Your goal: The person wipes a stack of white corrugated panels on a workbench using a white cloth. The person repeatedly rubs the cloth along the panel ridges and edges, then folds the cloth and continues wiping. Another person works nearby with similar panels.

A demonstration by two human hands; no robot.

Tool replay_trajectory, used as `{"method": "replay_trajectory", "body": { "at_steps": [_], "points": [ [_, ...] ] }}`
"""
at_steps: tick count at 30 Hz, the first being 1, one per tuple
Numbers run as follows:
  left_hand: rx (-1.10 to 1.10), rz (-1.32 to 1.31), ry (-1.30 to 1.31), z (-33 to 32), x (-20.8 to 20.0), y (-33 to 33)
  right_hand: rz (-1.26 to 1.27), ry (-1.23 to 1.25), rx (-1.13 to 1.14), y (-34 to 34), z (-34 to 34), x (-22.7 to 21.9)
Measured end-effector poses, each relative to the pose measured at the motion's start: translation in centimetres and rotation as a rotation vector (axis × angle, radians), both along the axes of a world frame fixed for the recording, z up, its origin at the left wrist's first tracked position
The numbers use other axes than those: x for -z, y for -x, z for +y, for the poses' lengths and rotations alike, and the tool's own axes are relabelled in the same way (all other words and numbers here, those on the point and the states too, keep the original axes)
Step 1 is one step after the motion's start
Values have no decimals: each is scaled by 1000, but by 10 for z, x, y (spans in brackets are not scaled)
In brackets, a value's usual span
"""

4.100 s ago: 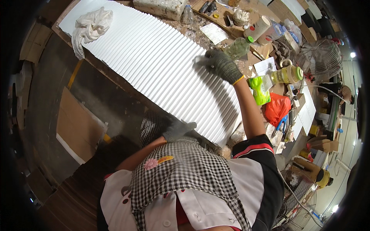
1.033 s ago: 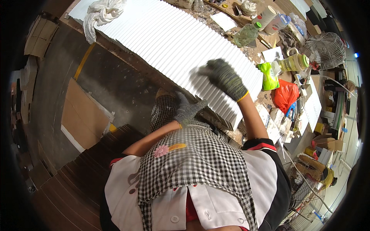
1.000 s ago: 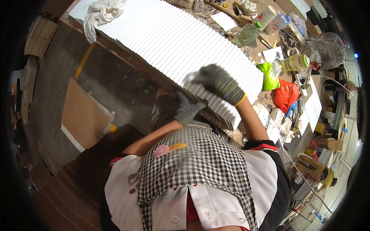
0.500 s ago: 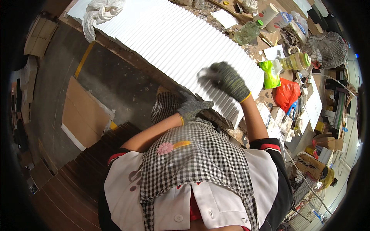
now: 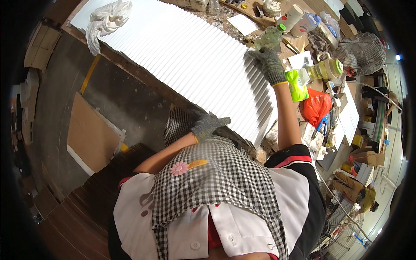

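At the upper right of centre in the frame, the right hand (image 5: 268,65), gloved in dark grey knit, has its fingers curled over the far edge of a ridged row of white sheets (image 5: 186,60); whether a sheet is pinched beneath them cannot be told. The left hand (image 5: 208,125), gloved alike, sits below the middle of the frame, open with its thumb pointing right, beside the row's near edge and holding nothing that shows. The row lies to the left of the right hand and above the left one, its long axis slanting from the upper left of the frame down to the lower right, while the separate ridges cross that axis. The right hand is at the far long side and the left at the near one, both toward the row's lower right end. A crumpled white cloth (image 5: 108,21) lies on its upper left end. Just above the right hand is a clear bottle with a green cap (image 5: 268,38); to its right are a bright green packet (image 5: 297,86) and a red plastic bag (image 5: 317,106). Of markings, the packet carries pale print too small to make out, a white cylindrical container (image 5: 291,16) at the upper right bears red patches, and the checked apron (image 5: 216,182) has a pink flower patch (image 5: 179,168) beside a yellow strip.
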State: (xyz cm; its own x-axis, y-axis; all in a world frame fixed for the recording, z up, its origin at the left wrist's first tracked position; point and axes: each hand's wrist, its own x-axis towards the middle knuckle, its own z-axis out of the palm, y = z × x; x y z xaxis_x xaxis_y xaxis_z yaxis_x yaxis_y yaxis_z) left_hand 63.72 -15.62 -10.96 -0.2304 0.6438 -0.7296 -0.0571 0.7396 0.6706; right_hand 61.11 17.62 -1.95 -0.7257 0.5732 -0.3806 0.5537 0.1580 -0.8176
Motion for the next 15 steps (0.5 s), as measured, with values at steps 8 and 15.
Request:
{"method": "replay_trajectory", "body": {
  "at_steps": [8, 15],
  "points": [
    [-37, -42, -216, -7, 6, -1, 355, -708, -1093, -51, -66, -1],
    [-122, -124, -135, -5, -18, 0, 111, 378, 160, 32, 62, 8]
  ]
}}
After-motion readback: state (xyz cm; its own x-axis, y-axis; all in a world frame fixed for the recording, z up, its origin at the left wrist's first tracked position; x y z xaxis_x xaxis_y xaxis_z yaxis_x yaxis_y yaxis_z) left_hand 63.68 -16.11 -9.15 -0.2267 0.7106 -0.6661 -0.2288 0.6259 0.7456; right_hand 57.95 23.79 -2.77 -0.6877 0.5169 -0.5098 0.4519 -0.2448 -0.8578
